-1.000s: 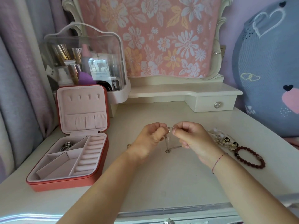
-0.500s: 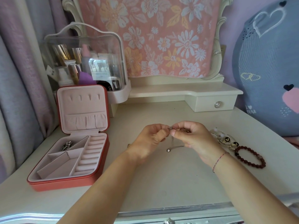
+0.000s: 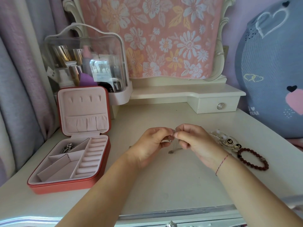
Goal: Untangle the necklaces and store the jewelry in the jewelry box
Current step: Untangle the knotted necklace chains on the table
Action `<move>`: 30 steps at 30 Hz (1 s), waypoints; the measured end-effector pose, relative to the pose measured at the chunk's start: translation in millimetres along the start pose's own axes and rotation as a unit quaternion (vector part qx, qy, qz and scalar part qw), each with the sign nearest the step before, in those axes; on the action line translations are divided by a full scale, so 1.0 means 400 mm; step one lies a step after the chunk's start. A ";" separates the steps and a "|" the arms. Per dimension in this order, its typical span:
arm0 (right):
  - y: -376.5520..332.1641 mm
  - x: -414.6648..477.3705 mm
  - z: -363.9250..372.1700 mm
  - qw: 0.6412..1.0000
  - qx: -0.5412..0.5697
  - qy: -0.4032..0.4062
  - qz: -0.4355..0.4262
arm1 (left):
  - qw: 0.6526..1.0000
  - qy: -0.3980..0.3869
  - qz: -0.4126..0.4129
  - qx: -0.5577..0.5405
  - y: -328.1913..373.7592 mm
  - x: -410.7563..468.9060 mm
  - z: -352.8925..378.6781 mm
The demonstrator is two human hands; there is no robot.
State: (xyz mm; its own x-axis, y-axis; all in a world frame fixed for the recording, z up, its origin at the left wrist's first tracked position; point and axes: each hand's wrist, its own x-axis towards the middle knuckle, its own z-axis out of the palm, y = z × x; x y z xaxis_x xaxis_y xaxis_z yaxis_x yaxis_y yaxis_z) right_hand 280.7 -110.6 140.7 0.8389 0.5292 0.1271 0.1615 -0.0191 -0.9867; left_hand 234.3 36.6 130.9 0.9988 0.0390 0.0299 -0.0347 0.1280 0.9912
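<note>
Two hands work mid-frame over a cream vanity table (image 3: 164, 182) that fills the lower half of the frame. A blue heart-print cushion (image 3: 270, 71) is cut off at the right edge. A floral cloth (image 3: 155, 38) hangs at top centre and seems to cover a mirror; only the carved frame shows. A clear cosmetics case (image 3: 85, 63) sits upper left, its contents blurred behind glare.

The red jewelry box (image 3: 65, 185) lies open at lower left with its lid propped upright, probably so pieces can be dropped straight in. Its ring rolls and front compartments look bare.

The left hand (image 3: 150, 145) and right hand (image 3: 195, 141) meet fingertip to fingertip, both curled into a pinch on the thin silver necklace (image 3: 175, 150). They hold it raised just above the table, likely so the chain hangs free and the knot can be picked apart. The lower end of the chain trails on the table below the hands. The knot or clasp itself is hidden by fingers and too fine to read.

A dark beaded bracelet (image 3: 253, 159) lies right of the right wrist. A pale charm-and-cord bundle (image 3: 226, 140) touches it and is partly hidden by the right hand; how many pieces it holds is unclear. A silver piece (image 3: 68, 147) sits in the box's rear-left compartment, too small to identify. Judged: mid-task, several pieces not yet stored.
</note>
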 end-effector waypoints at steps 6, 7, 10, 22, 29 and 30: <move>0.010 0.006 -0.005 1.000 -0.015 0.001 -0.015 | 0.999 -0.010 -0.008 -0.046 0.003 0.003 -0.003; 0.012 0.007 -0.006 1.000 -0.004 0.003 -0.013 | 0.999 -0.008 -0.005 -0.039 0.004 0.003 -0.004; 0.007 0.006 -0.005 0.998 0.065 -0.009 -0.005 | 1.000 -0.019 0.004 -0.023 0.002 0.003 -0.006; -0.013 0.009 -0.036 0.955 0.286 -0.006 0.071 | 0.996 0.039 0.009 -0.082 0.019 0.000 -0.012; -0.012 0.014 -0.049 0.939 0.331 0.037 0.087 | 0.971 0.078 0.013 -0.225 0.033 0.001 -0.021; -0.013 0.015 -0.050 0.938 0.335 0.042 0.085 | 0.963 0.072 0.019 -0.258 0.036 0.001 -0.026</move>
State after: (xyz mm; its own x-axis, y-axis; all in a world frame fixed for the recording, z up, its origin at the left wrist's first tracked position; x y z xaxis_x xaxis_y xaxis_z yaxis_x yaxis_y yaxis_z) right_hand 295.3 -124.3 148.6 0.8655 0.4977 -0.0574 -0.3167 0.4547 -0.8324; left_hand 233.8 48.8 143.8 0.9826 0.1855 0.0097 -0.1207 0.5978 0.7925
